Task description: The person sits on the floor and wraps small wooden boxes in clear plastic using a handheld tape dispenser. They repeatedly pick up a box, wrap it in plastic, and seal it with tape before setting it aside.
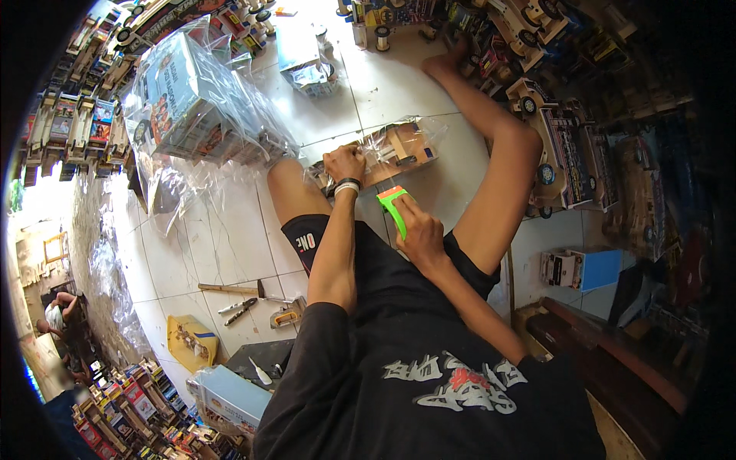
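In front of me, between my bent legs, lies a long wooden toy [391,157] covered in clear plastic; it looks like a toy truck part. My left hand [346,163], with a dark and a pale band at the wrist, is closed on its left portion, fingers curled over the plastic. Just nearer to me, my right hand [423,231] grips a bright green tool [395,208] with an orange end. Thin metal seems to run from that end toward the toy's near side; its exact kind is unclear. Some fingertips of both hands are hidden.
A big plastic-wrapped box [180,100] stands far left, a smaller wrapped box [307,69] farther back. On the tiles at left lie a hammer [230,289], pliers-like tools [241,310] and a yellow container [192,343]. Wooden toy trucks [563,146] line the right; another person sits far left.
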Available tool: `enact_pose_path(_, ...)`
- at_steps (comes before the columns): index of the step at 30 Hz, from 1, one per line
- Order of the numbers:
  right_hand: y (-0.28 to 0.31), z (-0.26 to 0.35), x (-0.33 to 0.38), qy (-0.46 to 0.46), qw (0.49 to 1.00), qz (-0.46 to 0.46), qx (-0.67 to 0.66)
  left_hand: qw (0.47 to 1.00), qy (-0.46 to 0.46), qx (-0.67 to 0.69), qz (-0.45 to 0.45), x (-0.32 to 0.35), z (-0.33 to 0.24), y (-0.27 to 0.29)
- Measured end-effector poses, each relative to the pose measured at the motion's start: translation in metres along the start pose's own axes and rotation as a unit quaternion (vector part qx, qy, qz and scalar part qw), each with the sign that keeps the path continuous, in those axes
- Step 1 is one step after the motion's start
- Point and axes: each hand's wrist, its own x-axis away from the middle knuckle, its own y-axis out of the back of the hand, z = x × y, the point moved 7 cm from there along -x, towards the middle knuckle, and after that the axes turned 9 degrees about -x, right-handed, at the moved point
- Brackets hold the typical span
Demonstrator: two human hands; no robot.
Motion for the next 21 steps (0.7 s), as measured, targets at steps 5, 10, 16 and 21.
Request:
enact_pose_path(5, -0.003, -0.002, 0.007, -0.008, 1.000, 0.006, 0.006, 1.000, 0.001, 0.001, -0.017, 0.000, 0.000, -0.001)
enact_pose_path(10, -0.032, -0.023, 0.003, -0.039, 0.998, 0.055, 0.020, 1.000, 0.014, 0.009, -0.002, 0.000, 0.006, -0.012)
enact_pose_path(16, -0.064, -0.047, -0.002, -0.059, 0.993, 0.082, 0.062, 0.993, -0.118, 0.019, 0.011, 0.003, -0.004, -0.004)
enact_pose_path(21, -0.063, -0.049, 0.004, -0.059, 0.997, 0.042, 0.031, 0.967, -0.252, 0.028, 0.007, 0.014, -0.012, 0.045)
